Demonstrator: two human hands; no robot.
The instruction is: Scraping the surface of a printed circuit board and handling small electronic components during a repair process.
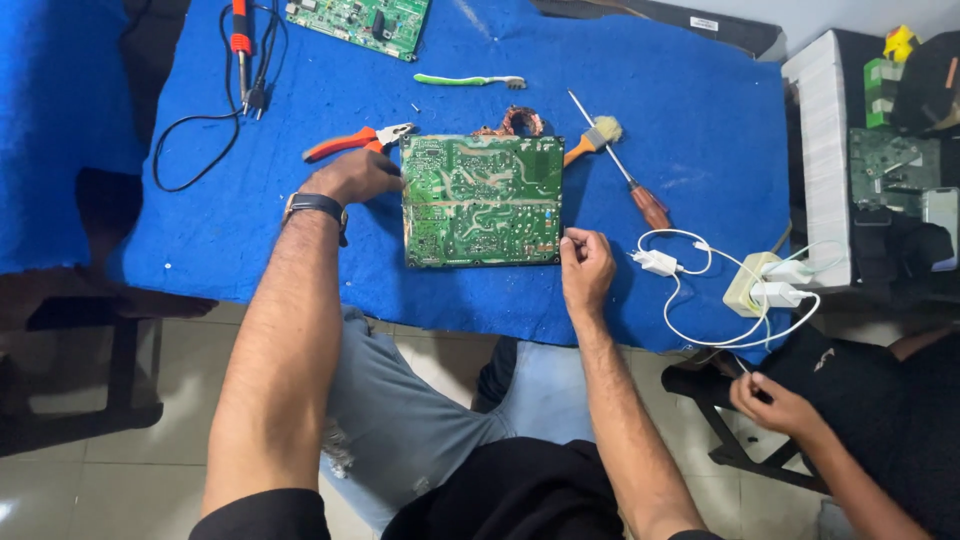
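Note:
A green circuit board [482, 200] lies solder side up on the blue cloth [680, 130], in the middle of the table. My left hand [352, 177], with a watch on the wrist, rests at the board's left edge, its fingers touching that edge. My right hand [586, 262] pinches the board's lower right corner. Orange-handled pliers [355, 141] lie just above my left hand. A copper coil [516, 121] pokes out behind the board's top edge.
A screwdriver [618, 165] and an orange-handled brush [592, 139] lie right of the board. A green toothbrush [468, 80], a second board [360, 21] and a soldering iron [241, 45] lie farther back. White chargers and a power strip [755, 282] sit at right, near another person's hand [772, 402].

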